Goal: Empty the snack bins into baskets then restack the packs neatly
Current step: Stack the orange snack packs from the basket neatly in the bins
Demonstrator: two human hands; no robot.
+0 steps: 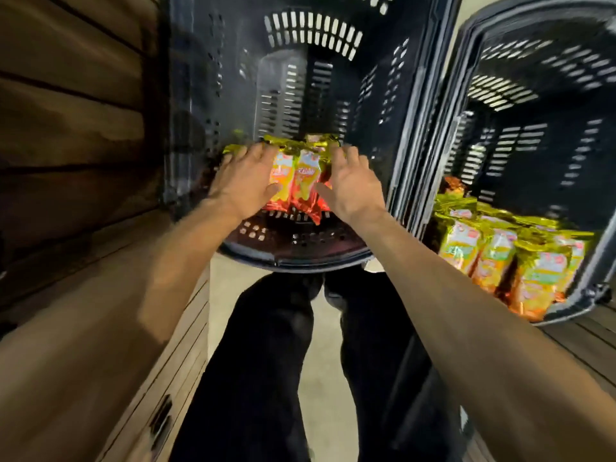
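In the basket (293,258), your left hand (245,181) and right hand (353,181) press snack packs (300,181) between them. Your fingers are straight, uncurled.

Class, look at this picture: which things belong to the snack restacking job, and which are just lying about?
Job in hand: left hand, right hand, snack packs between them, middle basket, right basket, stacked packs inside it.

Not part of it: wooden cabinet, floor, trousers.
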